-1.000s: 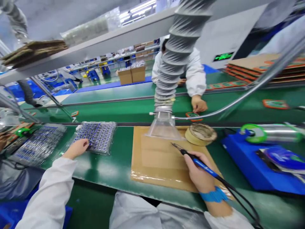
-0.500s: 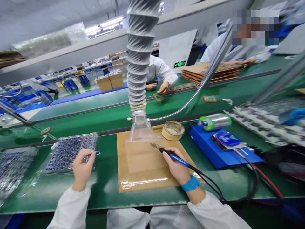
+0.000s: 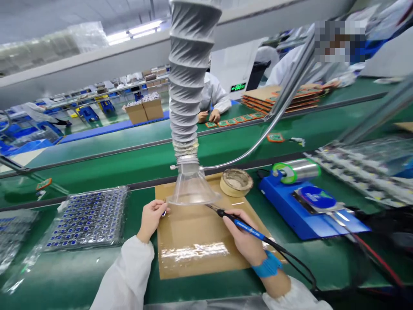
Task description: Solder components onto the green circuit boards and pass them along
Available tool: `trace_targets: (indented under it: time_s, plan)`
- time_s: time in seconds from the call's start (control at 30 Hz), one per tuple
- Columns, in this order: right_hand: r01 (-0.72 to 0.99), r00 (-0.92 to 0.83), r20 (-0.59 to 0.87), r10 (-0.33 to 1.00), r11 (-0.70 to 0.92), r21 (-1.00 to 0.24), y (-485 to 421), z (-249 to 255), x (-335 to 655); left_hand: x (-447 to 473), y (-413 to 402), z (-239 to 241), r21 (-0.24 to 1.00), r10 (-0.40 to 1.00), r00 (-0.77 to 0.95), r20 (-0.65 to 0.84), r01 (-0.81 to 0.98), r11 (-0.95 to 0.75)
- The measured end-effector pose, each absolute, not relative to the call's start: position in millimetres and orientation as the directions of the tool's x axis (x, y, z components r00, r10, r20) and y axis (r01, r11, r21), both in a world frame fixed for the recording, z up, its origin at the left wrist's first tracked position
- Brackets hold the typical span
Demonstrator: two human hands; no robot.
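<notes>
My left hand [image 3: 152, 217] pinches a small blue-and-silver electronic component [image 3: 164, 212] at the left edge of the brown cardboard mat [image 3: 183, 267]. Most of that component is hidden by the fingertips. In my right hand [image 3: 247, 239] is a black-and-blue soldering iron [image 3: 248, 229], its thin tip pointing left over the mat. Just above the tip hangs the clear funnel-shaped hood [image 3: 192, 189] of a fume extractor. Left of my left hand lies a clear plastic tray [image 3: 87, 219] with rows of similar blue components. The hands are apart from each other.
A grey ribbed duct [image 3: 190, 86] comes down to the hood. A round, crusted container [image 3: 236, 182] stands at the mat's back right. Beside it is a blue solder feeder [image 3: 297, 215] with a solder wire spool [image 3: 300, 171]. Across the bench, a co-worker's hands [image 3: 209, 116] are at circuit boards [image 3: 237, 120].
My left hand has moved right with the component, from beside the tray to the mat. My right hand still holds the soldering iron. The view has shifted slightly.
</notes>
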State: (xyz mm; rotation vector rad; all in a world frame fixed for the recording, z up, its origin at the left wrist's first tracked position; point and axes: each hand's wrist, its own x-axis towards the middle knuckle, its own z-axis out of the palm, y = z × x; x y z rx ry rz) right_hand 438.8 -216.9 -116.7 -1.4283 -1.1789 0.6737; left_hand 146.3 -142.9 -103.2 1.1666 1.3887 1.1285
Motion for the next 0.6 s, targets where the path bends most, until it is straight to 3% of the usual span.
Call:
trace_targets:
  time_s: [0.6]
  plan:
    - [0.425, 0.356, 0.176, 0.918, 0.009, -0.905, -217.4, -119.2, 447.0, 155.4, -150.0, -98.7, 0.984, 0.989, -0.008, -0.147, 0.104, 0.147]
